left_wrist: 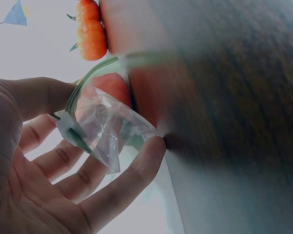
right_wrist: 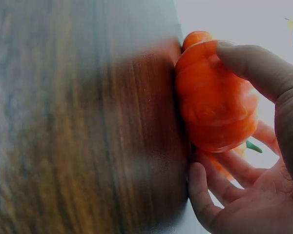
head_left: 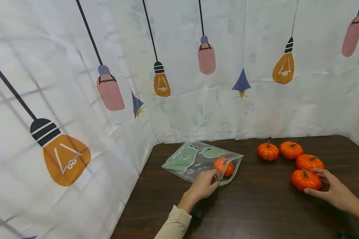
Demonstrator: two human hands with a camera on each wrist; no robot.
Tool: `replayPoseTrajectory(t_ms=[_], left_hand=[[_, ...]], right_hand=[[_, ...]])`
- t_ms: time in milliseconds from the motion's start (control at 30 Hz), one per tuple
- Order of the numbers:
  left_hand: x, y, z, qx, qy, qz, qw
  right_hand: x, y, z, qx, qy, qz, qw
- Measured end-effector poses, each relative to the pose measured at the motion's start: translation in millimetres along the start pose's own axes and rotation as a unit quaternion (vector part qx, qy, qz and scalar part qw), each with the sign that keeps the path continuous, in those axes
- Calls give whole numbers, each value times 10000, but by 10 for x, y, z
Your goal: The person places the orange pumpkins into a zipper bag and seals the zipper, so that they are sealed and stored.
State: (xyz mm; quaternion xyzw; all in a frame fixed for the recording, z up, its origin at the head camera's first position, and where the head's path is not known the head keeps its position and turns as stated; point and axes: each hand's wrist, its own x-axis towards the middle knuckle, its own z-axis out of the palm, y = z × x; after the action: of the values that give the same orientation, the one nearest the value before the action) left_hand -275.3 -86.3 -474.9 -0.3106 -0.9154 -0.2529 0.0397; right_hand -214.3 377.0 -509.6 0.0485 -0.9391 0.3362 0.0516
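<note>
A clear plastic bag [head_left: 179, 162] with green printed shapes and a green-edged opening lies on the table, one small orange pumpkin [head_left: 222, 166] inside it. My left hand [head_left: 204, 184] pinches the bag's opening edge between thumb and fingers; in the left wrist view the green rim and crinkled plastic [left_wrist: 105, 131] show among the fingers. Over to the right, my right hand [head_left: 335, 192] has thumb and fingers around the nearest orange pumpkin [head_left: 305, 181], which sits on the table. In the right wrist view the thumb lies against this pumpkin [right_wrist: 212, 97], with other fingers partly behind it.
Three more orange pumpkins with green stems stand behind: one [head_left: 309, 162] touching distance from my right fingers, another [head_left: 291, 150] farther back, the third [head_left: 268, 151] to its left. A curtain [head_left: 179, 113] printed with lamps hangs behind and left of the dark wooden table [head_left: 251, 209].
</note>
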Motion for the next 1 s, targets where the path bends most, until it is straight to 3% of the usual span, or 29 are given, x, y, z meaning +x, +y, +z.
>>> replayPoseTrajectory(t_ms=[567, 1000], left_hand=[[24, -8, 11, -5, 5, -20, 10000], [1, 7, -9, 2, -10, -22, 10000]], right_hand=[[-21, -89, 19, -174, -5, 149, 9997], [-30, -114, 32, -82, 130, 2, 9999]])
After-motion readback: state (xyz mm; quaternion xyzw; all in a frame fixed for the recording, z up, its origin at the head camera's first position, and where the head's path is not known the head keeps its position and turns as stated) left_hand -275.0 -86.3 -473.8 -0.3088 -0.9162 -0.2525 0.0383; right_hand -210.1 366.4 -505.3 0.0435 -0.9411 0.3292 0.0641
